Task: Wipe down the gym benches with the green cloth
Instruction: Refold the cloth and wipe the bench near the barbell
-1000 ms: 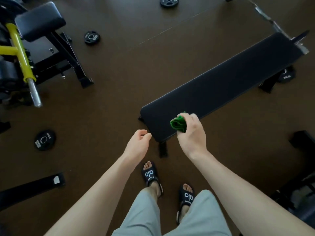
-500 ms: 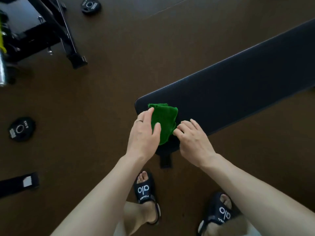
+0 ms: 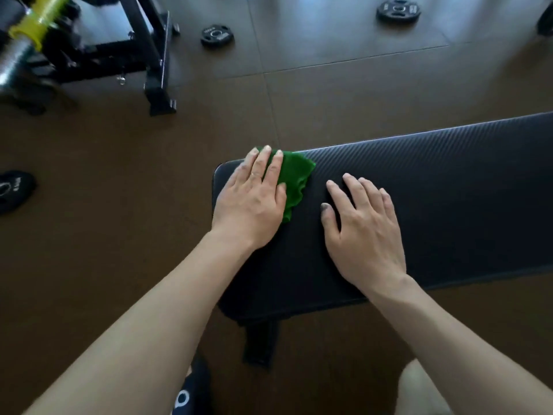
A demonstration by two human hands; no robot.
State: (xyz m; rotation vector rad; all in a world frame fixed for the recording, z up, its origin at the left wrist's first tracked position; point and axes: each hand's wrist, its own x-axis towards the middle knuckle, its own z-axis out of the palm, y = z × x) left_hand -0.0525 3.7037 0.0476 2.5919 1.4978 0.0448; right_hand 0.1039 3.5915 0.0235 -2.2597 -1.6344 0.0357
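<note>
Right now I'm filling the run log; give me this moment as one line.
stage: wiping start | left hand: flat on green cloth | right hand: flat on bench, empty | cloth: near bench end

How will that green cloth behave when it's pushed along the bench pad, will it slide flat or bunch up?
The green cloth looks soft and floppy: its free edge is wavy, so it will probably bunch ahead of the push. The left hand lies flat on it, which should help it keep spread. The bench pad is ribbed, so it may drag slightly.

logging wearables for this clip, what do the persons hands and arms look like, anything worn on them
Both forearms are bare, no sleeves in view. The left hand wears a thin ring on one finger. The right hand has no ring, watch or glove, but its thumb tip carries a dark grey smudge.
</note>
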